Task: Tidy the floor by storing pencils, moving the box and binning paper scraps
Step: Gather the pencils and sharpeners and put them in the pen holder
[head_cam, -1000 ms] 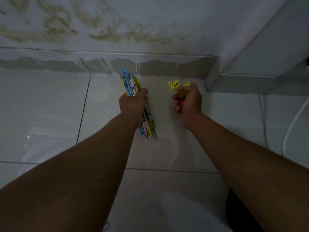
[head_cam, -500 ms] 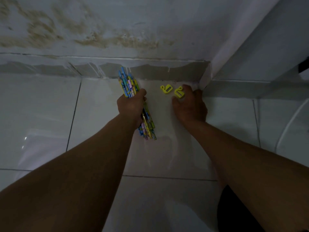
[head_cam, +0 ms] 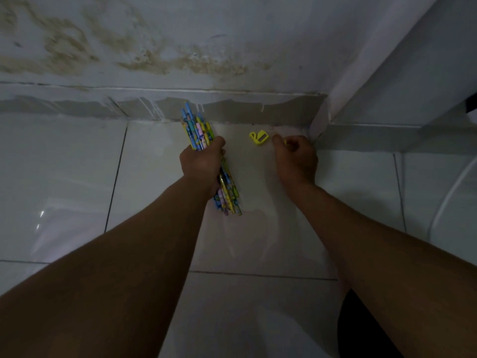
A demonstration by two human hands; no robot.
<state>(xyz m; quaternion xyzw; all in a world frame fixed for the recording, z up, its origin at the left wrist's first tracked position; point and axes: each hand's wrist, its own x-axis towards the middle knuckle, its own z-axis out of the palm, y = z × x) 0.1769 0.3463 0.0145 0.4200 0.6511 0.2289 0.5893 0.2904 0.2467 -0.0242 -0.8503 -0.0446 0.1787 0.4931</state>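
Head view: left hand (head_cam: 204, 166) grips a bundle of patterned pencils (head_cam: 198, 130) above the floor (head_cam: 77, 177) by the wall. Right hand (head_cam: 296, 157), fingers curled, pinches a small yellow piece (head_cam: 284, 142) beside the yellow sharpener (head_cam: 259, 137) lying on the tile.

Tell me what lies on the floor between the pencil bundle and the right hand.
One small yellow sharpener-like piece on bare tile, between the pencils and right hand, in the head view.
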